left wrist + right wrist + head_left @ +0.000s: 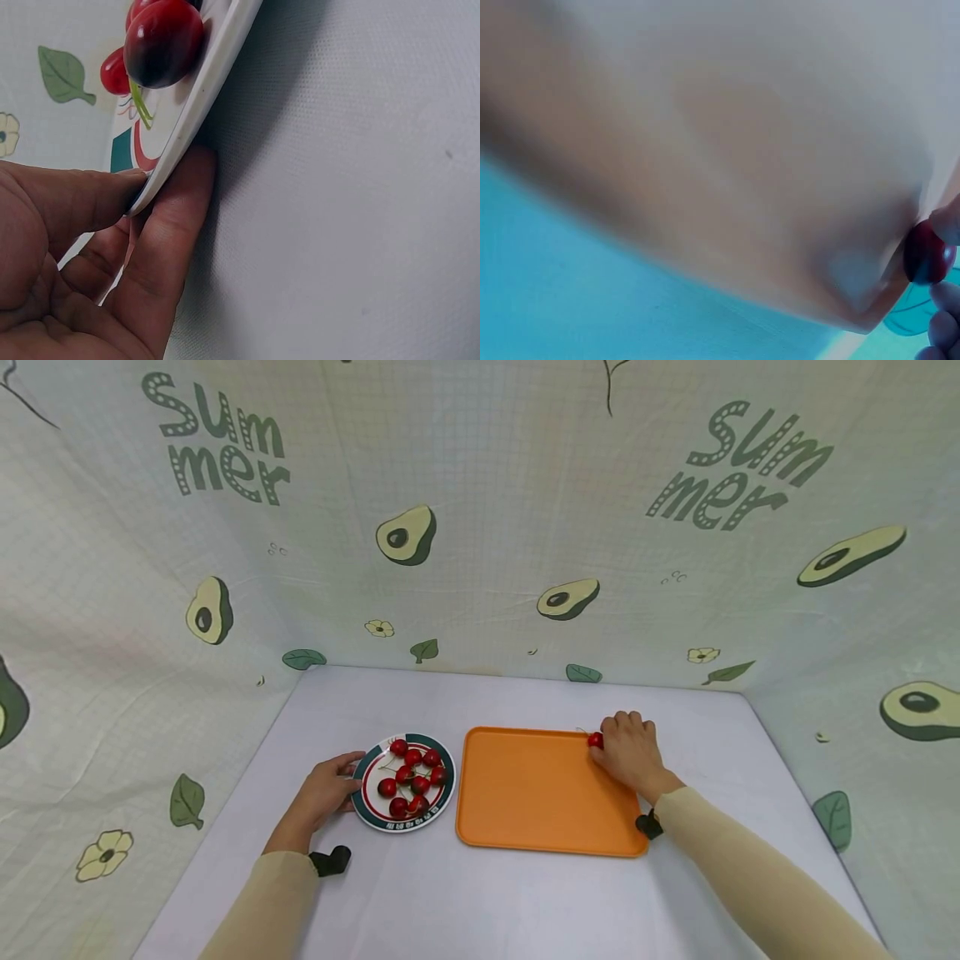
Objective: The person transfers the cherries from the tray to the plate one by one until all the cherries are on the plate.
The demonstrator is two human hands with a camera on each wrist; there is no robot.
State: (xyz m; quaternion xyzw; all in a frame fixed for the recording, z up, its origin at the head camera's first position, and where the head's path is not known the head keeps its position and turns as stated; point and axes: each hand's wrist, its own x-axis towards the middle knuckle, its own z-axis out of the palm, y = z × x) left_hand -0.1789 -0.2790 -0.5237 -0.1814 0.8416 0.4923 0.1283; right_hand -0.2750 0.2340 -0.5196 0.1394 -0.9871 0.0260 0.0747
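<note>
My left hand (324, 789) pinches the left rim of a round white plate (361, 808) with a dark green and red border. Thumb above and fingers beneath grip that edge in the left wrist view, where the plate (196, 105) looks tilted. Several red cherries (405, 774), some with green stems, lie on it. At the far right corner of an orange rectangular tray (540, 793), my right hand (632, 752) holds a single cherry (596, 740) between thumb and fingers. The right wrist view catches this dark red cherry (928, 256) at its right edge, close by the tray's corner.
The tray lies just right of the plate on a white tabletop (450, 902). A pale cloth (480, 527) printed with avocados, leaves and lettering rises behind the table and along both sides.
</note>
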